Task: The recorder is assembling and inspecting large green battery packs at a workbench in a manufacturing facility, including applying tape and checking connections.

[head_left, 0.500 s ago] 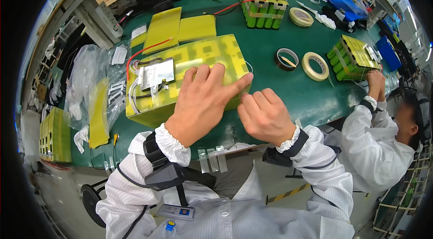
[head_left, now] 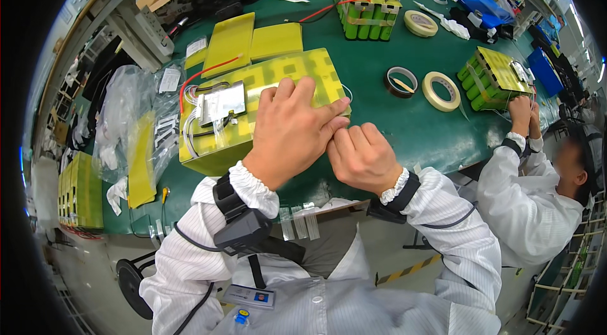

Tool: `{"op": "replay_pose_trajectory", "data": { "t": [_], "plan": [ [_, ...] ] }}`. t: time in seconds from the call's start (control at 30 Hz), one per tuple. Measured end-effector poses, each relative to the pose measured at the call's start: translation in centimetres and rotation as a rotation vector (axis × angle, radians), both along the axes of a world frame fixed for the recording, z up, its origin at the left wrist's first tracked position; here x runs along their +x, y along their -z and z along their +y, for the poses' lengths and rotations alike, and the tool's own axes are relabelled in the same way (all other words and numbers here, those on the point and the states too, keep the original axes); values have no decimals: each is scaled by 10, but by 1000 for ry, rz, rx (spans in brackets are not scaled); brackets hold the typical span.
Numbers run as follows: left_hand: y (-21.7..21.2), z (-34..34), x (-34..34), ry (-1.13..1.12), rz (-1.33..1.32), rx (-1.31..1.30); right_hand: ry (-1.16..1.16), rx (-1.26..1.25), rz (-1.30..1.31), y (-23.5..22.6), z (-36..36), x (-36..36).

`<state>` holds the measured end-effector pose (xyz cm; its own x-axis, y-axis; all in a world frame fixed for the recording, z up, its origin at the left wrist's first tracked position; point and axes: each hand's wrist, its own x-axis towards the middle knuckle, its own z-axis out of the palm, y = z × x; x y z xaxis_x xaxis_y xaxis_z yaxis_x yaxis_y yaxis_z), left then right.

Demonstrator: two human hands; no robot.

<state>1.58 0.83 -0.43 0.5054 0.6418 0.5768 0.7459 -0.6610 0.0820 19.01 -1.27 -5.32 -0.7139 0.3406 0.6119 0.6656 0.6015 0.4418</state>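
A battery pack (head_left: 288,68) wrapped in yellow-green sheet lies on the green bench. On its top are a silver circuit module (head_left: 222,105), white leads and a red wire (head_left: 208,68). My left hand (head_left: 288,129) rests on the pack, its index finger stretched toward the right end and its thumb just below, apart from it. Against that thumb, at the pack's front right corner, my right hand (head_left: 363,161) is closed in a pinch. What its fingertips hold, if anything, is hidden.
Yellow sheets (head_left: 229,41) lie behind the pack, and clear plastic bags (head_left: 123,120) to its left. Tape rolls (head_left: 441,91) sit on the right. Another green-celled pack (head_left: 367,9) stands at the back. A co-worker (head_left: 528,189) handles a pack (head_left: 490,79) at far right.
My right hand has moved slightly left, up to my left thumb. The left thumb now shows extended below the index finger, and the left wrist has shifted a little right.
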Motion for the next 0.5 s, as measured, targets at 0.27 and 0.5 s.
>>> {"op": "replay_pose_trajectory", "data": {
  "t": [0.27, 0.5],
  "plan": [
    [8, 6, 6, -2, -32, 92, -79, -180, 58, 51, -26, 10],
    [3, 2, 8, -65, 55, 110, -75, -368, 618, -15, 6, 38]
  ]
}}
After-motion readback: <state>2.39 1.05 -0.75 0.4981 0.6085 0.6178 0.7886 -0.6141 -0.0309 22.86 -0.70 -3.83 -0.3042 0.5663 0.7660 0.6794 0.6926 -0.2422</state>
